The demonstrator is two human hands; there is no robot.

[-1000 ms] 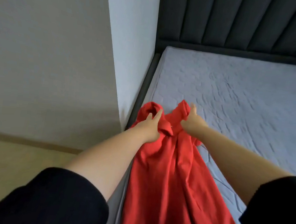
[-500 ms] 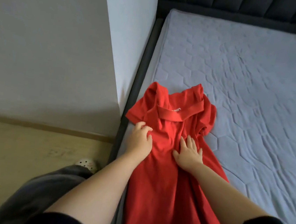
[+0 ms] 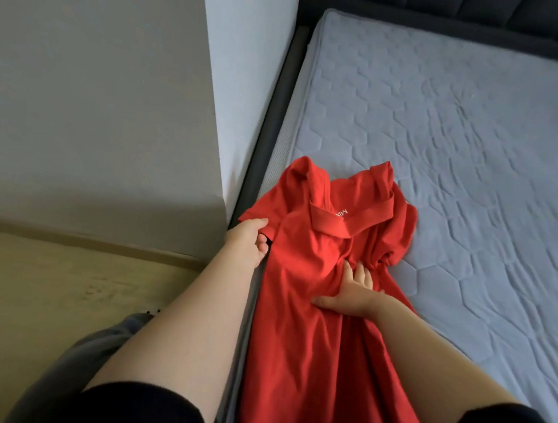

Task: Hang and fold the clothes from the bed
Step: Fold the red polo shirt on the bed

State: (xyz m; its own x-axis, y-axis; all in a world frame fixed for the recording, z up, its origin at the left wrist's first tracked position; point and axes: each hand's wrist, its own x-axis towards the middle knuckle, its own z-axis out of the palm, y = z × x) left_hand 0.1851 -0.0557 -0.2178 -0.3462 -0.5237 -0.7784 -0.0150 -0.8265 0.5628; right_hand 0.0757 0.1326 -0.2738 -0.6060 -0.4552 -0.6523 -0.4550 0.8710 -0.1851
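View from a head camera looking down at a person's two bare forearms reaching over the corner of a bed. A red short-sleeved garment (image 3: 311,318) lies front-up on the grey-blue quilted mattress (image 3: 483,157), its neck end away from the person and its long body running back between the forearms and past the bottom of the frame. The left hand (image 3: 246,239) is at the garment's near sleeve (image 3: 262,211), thumb on top and fingers curled under the hem, pinching the cloth at the mattress edge. The right hand (image 3: 351,293) lies flat on the middle of the garment with fingers straight and spread and the thumb stretched toward the left hand, gripping nothing. Just beyond the right hand's fingertips is the folded neckband (image 3: 331,222), with a few white letters (image 3: 342,214) only partly readable. On the far side of the right hand the other sleeve (image 3: 403,224) sits bunched. Left of the left hand are the dark bed frame (image 3: 266,148), a pale wall (image 3: 77,86) and a light wooden floor (image 3: 32,288). Well beyond both hands is a dark padded headboard (image 3: 464,7). Black sleeves (image 3: 146,411) cover the upper arms
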